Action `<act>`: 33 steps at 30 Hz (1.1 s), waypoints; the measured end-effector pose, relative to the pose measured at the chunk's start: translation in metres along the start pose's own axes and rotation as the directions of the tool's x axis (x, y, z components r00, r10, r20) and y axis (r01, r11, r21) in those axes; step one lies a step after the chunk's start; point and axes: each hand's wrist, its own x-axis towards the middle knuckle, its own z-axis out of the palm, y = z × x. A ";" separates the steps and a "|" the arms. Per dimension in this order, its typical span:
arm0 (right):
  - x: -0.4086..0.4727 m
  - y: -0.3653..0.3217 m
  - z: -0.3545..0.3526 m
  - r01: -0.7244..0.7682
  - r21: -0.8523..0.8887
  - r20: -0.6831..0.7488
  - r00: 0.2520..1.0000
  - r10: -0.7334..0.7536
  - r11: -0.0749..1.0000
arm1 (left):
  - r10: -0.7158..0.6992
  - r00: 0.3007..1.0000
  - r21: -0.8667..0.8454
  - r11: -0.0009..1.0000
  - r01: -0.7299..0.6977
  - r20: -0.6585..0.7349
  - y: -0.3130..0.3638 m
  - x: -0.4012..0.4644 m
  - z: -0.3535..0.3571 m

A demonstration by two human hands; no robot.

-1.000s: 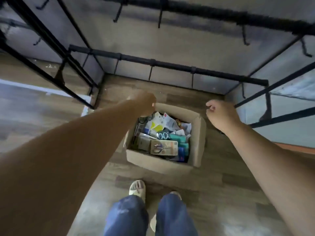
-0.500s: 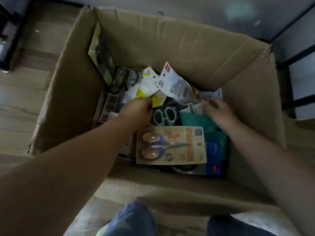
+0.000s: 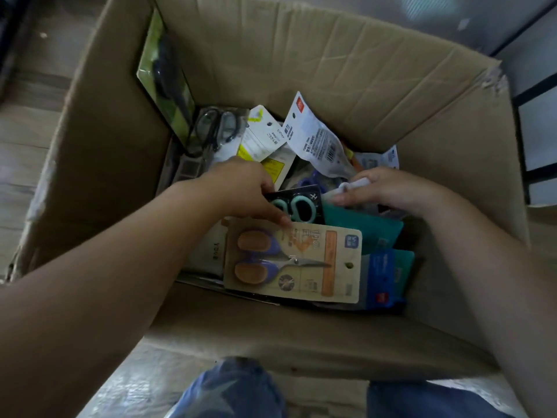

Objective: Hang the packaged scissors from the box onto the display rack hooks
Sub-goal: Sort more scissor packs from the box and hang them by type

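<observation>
Scissors packs (image 3: 291, 260) lie jumbled in the box (image 3: 301, 64), the tan card on top nearest the person. The left hand (image 3: 241, 191) pinches the black pack (image 3: 297, 205) with mint handles, thumb on the tan card's edge, probably to lift it free. The right hand (image 3: 388, 191) has its fingers (image 3: 346, 200) curled on a white pack (image 3: 351, 185), it seems. Loose labels (image 3: 313, 134) crowd behind; the rack is barely in view.

In the box (image 3: 346, 64) we see packs piled: the beige scissors card (image 3: 294, 263) nearest, the black pack (image 3: 297, 203) behind it, white tags (image 3: 313, 131) farthest.
</observation>
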 end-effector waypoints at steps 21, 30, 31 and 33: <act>0.003 0.010 0.003 -0.007 0.167 -0.162 0.986 0.034 0.986 | -0.180 0.866 -0.058 0.971 0.233 0.466 -0.010 -0.021 0.004; 0.002 0.008 0.009 -0.052 -0.263 0.102 0.991 0.081 0.963 | 0.037 0.852 -0.281 0.951 0.130 0.523 0.012 -0.026 0.028; 0.002 0.008 0.009 -0.054 -0.282 0.087 0.993 0.081 0.958 | 0.047 0.863 -0.252 0.963 0.095 0.503 0.016 -0.025 0.032; 0.001 0.007 0.010 -0.049 -0.303 0.056 0.996 0.069 0.952 | 0.067 0.893 -0.226 0.973 0.040 0.446 0.022 -0.021 0.037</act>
